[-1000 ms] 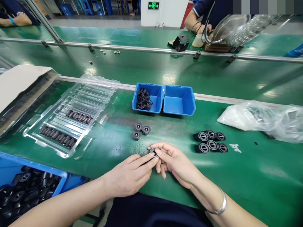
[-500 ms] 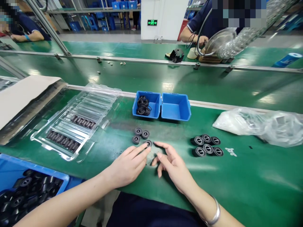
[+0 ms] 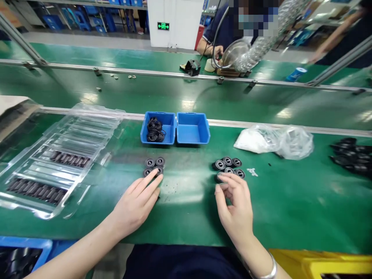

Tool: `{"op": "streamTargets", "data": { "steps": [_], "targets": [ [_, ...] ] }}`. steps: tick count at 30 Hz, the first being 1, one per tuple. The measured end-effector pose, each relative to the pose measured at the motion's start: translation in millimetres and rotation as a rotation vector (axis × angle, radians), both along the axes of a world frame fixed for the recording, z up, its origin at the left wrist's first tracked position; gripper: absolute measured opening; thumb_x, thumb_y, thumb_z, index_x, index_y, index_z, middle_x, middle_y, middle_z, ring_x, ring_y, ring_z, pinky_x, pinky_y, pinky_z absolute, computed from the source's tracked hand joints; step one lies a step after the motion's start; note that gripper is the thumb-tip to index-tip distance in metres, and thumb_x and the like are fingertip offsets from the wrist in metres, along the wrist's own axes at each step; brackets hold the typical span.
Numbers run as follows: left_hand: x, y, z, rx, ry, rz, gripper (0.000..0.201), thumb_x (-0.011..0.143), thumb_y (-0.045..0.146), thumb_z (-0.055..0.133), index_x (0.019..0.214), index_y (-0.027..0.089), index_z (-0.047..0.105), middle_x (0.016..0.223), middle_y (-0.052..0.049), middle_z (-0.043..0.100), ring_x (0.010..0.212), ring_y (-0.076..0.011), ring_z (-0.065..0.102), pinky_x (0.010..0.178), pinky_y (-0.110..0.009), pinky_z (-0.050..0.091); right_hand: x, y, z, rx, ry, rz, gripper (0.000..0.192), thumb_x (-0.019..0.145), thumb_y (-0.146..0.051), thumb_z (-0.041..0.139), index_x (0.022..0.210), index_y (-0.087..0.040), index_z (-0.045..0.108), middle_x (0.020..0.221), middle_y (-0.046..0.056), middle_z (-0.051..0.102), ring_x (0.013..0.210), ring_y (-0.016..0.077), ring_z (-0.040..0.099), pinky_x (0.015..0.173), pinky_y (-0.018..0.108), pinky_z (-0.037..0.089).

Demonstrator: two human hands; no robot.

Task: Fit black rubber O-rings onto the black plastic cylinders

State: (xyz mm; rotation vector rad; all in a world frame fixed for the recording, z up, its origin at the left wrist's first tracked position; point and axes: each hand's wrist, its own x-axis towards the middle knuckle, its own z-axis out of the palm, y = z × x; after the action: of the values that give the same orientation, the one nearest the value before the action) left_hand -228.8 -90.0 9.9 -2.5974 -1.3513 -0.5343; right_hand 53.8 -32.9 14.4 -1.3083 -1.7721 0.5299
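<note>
My left hand lies flat on the green mat, its fingertips touching the nearest of several small black round parts set in a cluster. My right hand reaches to a second group of black cylindrical parts, with its fingers curled over the nearest one; whether it grips that part is hidden. Behind the clusters stand two joined blue bins. The left bin holds black rubber rings; the right one looks bare.
A clear plastic tray with rows of dark parts lies at left. A crumpled plastic bag sits at right, more black parts at far right. Another person works across the conveyor. A blue crate and yellow bin sit near me.
Both hands held one small part together, then my left hand set it down by the left cluster. My right hand moved right to the cylindrical parts. The view shifted right.
</note>
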Motion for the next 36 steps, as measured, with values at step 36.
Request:
{"op": "streamTargets", "data": {
  "steps": [36],
  "targets": [
    [15,9,11.1,-0.272,-0.610,0.046,0.020,0.092,0.008,0.053,0.106,0.016,0.066,0.095,-0.005,0.073,0.088,-0.0132,0.070,0.079,-0.022,0.057,-51,38,15.5,-0.666,0.256,0.517,0.027,0.089,-0.036,0.061,0.071,-0.017,0.056,0.097,0.005,0.052,0.065,0.0086,0.050,0.048,0.021,0.038]
  ]
}}
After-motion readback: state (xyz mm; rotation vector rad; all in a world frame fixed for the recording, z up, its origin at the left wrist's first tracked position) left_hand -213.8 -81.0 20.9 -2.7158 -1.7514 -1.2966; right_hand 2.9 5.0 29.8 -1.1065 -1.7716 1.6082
